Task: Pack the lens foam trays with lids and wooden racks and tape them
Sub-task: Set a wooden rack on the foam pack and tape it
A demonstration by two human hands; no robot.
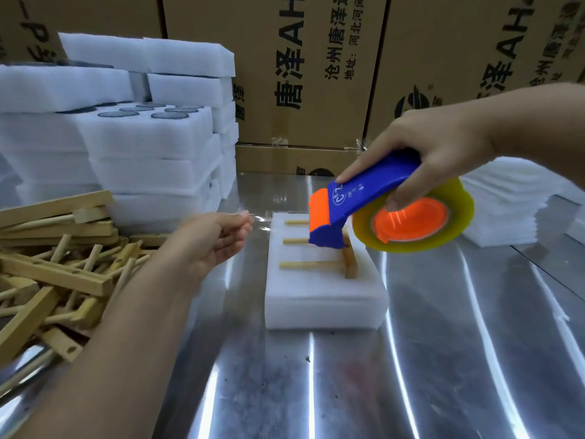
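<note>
Steel table: white foam tray, wooden rack atop, untaped; left hand pinches clear tape end, right hand grips blue tape dispenser.

The tape dispenser is blue and orange, its tape roll yellowish. The foam tray is white, the wooden rack tan.

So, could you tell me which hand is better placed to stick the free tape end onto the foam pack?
Left, probably. The left hand pinches the clear tape end beside the foam pack; the right hand grips the dispenser.
</note>
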